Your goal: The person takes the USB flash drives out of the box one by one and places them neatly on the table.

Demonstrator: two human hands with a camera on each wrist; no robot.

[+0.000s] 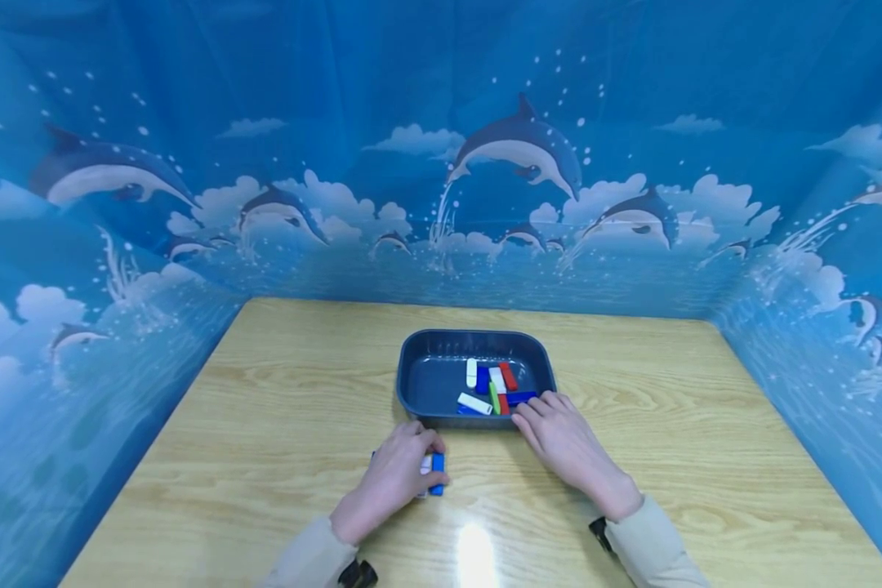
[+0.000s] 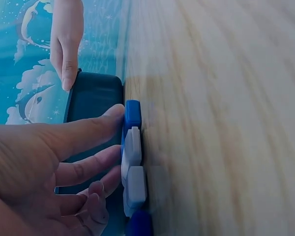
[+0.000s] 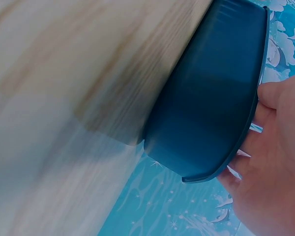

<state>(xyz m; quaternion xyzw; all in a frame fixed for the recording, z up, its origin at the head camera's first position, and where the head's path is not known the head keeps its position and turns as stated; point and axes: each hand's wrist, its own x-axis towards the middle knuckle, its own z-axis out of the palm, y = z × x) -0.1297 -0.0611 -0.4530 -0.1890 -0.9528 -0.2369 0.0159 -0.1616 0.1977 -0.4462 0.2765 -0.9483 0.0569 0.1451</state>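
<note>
My left hand (image 1: 393, 465) is over a row of small oblong pieces on the table. Its thumb touches a blue piece (image 2: 132, 114) at the row's end, while other fingers reach over the white pieces (image 2: 132, 147) beside it. Part of the row is hidden under the hand. My right hand (image 1: 566, 441) holds the front right corner of a dark blue tray (image 3: 201, 98), thumb at the rim and fingers behind it. Inside the tray lie several loose pieces, among them a white one (image 1: 471, 373), a red one (image 1: 508, 376) and a green one (image 1: 495, 398).
The tray stands on a light wood-grain table (image 1: 301, 367), toward its far side. A blue dolphin-print curtain (image 1: 338, 122) surrounds the table at the back and sides. Another blue piece (image 2: 140, 223) lies at the row's other end.
</note>
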